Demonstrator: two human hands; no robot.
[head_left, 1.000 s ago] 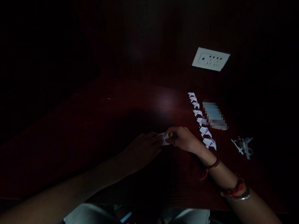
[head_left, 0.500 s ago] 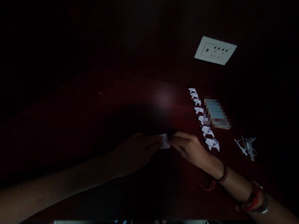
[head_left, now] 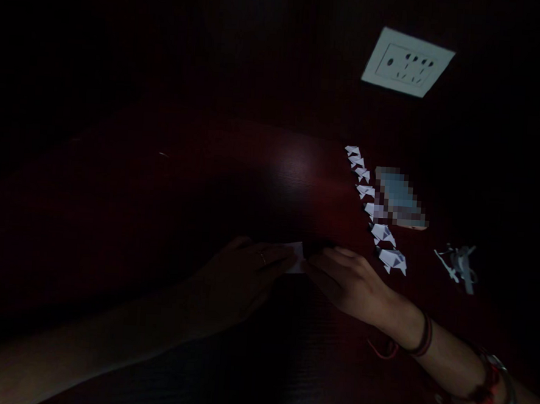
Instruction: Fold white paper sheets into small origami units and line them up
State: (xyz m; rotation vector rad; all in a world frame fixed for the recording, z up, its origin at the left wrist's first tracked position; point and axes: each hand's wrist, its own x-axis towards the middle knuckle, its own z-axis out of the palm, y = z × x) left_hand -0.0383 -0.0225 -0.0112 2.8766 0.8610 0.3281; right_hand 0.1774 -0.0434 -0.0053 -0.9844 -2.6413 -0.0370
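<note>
A small white piece of folded paper point(head_left: 296, 257) lies on the dark red table point(head_left: 207, 180), pinched between both my hands. My left hand point(head_left: 240, 279), with a ring on one finger, has its fingers pressed on the paper's left side. From the right, my right hand point(head_left: 347, 283) presses its fingertips on the paper's other edge; cords and a bangle circle that wrist. The scene is very dark, and most of the paper is hidden under my fingers.
A row of several small folded white paper pieces point(head_left: 374, 211) runs diagonally on the table to the right of my hands. Beside it lies a blurred flat rectangular object point(head_left: 401, 198). A small white tangled thing point(head_left: 460, 267) sits farther right. A white wall socket point(head_left: 409, 63) is behind.
The view has tilted down and my lap has left the frame. My right hand has flattened onto the paper; both hands stay on it at the same spot.
</note>
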